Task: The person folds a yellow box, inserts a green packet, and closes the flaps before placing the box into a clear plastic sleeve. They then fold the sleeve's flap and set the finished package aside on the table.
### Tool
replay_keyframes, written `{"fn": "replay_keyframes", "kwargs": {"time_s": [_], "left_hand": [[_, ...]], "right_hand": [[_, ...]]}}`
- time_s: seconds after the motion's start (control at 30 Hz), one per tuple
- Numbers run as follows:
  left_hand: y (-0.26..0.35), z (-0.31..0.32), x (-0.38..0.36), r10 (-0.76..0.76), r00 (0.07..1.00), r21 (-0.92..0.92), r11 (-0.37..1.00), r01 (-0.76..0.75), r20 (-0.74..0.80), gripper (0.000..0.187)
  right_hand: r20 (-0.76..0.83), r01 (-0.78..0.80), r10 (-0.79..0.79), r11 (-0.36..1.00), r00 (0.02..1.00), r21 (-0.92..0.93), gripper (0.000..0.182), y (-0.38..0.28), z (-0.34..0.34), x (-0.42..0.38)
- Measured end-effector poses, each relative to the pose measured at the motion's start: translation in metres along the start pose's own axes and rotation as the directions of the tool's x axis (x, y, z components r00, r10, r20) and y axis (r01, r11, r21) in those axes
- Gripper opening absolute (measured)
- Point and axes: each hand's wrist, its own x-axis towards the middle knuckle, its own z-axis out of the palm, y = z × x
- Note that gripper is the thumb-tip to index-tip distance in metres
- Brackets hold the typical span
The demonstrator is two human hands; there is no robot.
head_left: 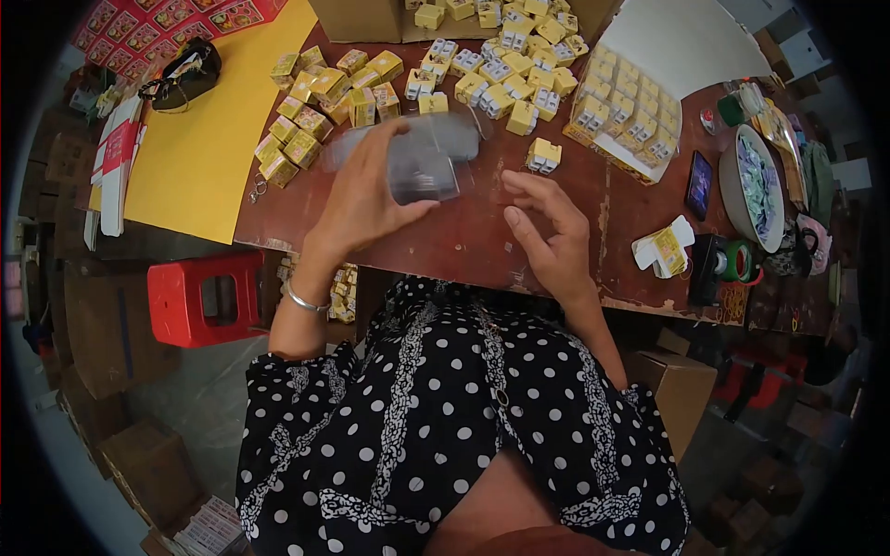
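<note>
The left hand (363, 192) clasps a motion-blurred clear plastic box (423, 174); to the box's right, the right hand (554, 221), thumb and fingers apart, is nearer the lone yellow block (543, 155).

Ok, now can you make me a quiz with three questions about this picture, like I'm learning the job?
1. What is the left hand holding?
2. True or false: the right hand is holding a phone.
3. What sits in rows in the open box? A) pens B) yellow blocks C) spoons

Key:
1. Clear plastic, partly blurred.
2. False: the phone lies on the table, away from the right hand.
3. B, yellow blocks.
</note>
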Motion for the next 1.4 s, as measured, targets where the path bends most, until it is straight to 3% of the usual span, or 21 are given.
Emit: {"fn": "replay_keyframes", "kwargs": {"time_s": [0.2, 0.33, 0.43, 0.5, 0.57, 0.63, 0.83, 0.9, 1.07, 1.23, 1.4], "left_hand": [[0.05, 0.039, -0.009, 0.088, 0.994, -0.092, 0.991, -0.095, -0.07, 0.093], [0.064, 0.067, -0.014, 0.099, 0.988, -0.158, 0.98, -0.117, -0.115, 0.089], [0.073, 0.071, -0.011, 0.107, 0.985, -0.18, 0.975, -0.131, -0.136, 0.083], [0.072, 0.076, -0.013, 0.097, 0.988, -0.249, 0.96, -0.125, -0.122, 0.078], [0.073, 0.079, -0.013, 0.084, 0.99, -0.311, 0.943, -0.116, -0.114, 0.074], [0.079, 0.084, -0.015, -0.037, 0.994, -0.586, 0.81, -0.028, -0.099, 0.067], [0.099, 0.089, -0.016, -0.163, 0.987, -0.787, 0.609, 0.097, -0.004, 0.076], [0.096, 0.09, -0.016, -0.122, 0.992, -0.754, 0.652, 0.079, -0.002, 0.076], [0.092, 0.092, -0.021, -0.05, 0.999, -0.726, 0.687, 0.027, -0.011, 0.071], [0.089, 0.091, -0.024, -0.101, 0.983, -0.779, 0.599, 0.183, 0.154, 0.065], [0.089, 0.082, -0.023, -0.071, 0.975, -0.815, 0.538, 0.216, 0.211, 0.052]], "right_hand": [[-0.114, 0.076, -0.075, 0.997, 0.991, -0.002, 0.042, -0.016, -0.001, 0.004], [-0.074, -0.053, 0.057, 0.997, 0.996, 0.053, 0.044, -0.014, -0.006, -0.009], [-0.054, -0.131, 0.145, 0.97, 0.988, 0.205, 0.046, -0.009, -0.011, -0.018], [0.044, -0.188, 0.183, 0.935, 0.982, 0.302, 0.053, -0.009, -0.019, -0.021], [-0.001, -0.181, 0.192, 0.928, 0.981, 0.325, 0.058, -0.011, -0.025, -0.024], [-0.046, -0.174, 0.202, 0.92, 0.978, 0.351, 0.063, -0.008, -0.026, -0.027], [-0.075, -0.102, 0.134, 0.938, 0.988, 0.332, 0.074, -0.001, -0.016, -0.031], [-0.121, -0.027, 0.093, 0.886, 0.988, 0.463, 0.072, 0.005, -0.009, -0.031], [-0.06, -0.015, 0.04, 0.929, 0.997, 0.369, 0.062, 0.007, -0.013, -0.031], [0.052, -0.119, 0.112, 0.977, 0.992, 0.177, 0.049, 0.006, -0.028, -0.029], [0.019, 0.056, -0.06, 0.984, 0.998, 0.169, 0.046, 0.022, -0.03, -0.029]]}}
